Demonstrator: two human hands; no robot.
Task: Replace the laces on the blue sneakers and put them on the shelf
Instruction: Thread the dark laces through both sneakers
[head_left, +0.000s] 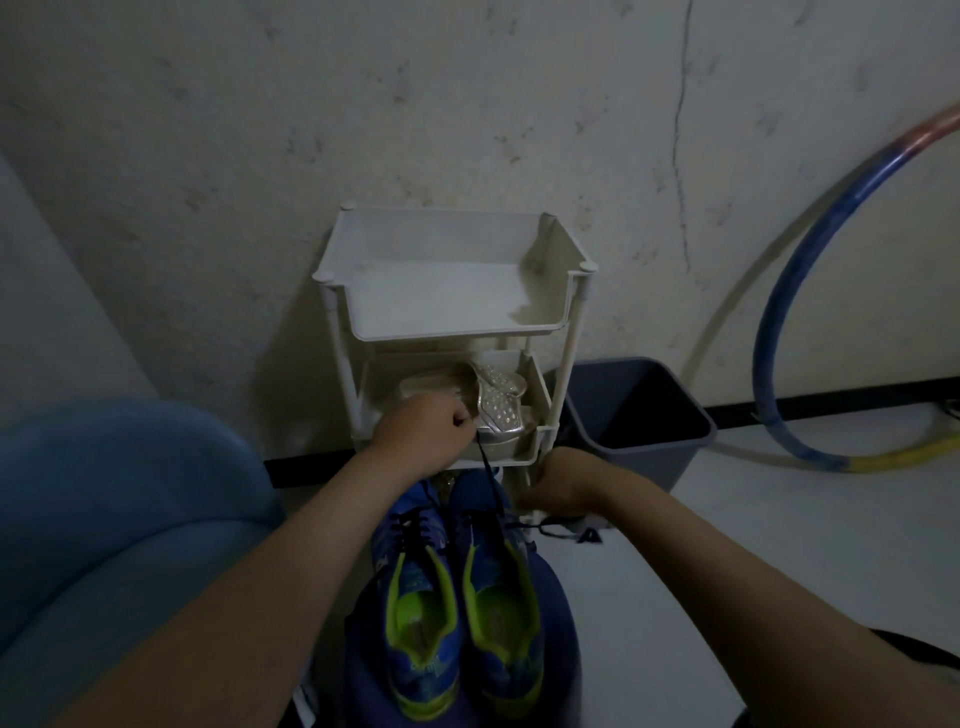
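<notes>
Two blue sneakers with lime-green lining lie side by side on my lap, toes pointing away: the left one (415, 618) and the right one (501, 603). A dark lace (488, 478) runs taut from the right sneaker's eyelets up to my left hand (423, 428), which pinches its end in a fist. My right hand (558, 486) is curled at the right sneaker's toe side and grips the other end of the lace, which trails off to the right (553, 530). The white tiered shelf (452, 327) stands against the wall just beyond my hands.
The shelf's top tray holds nothing; its lower tray (543, 400) carries silver sandals (498, 397). A dark bin (636, 415) stands right of the shelf. A coloured hoop (779, 322) leans on the wall at right. A blue cushioned seat (104, 493) is at left.
</notes>
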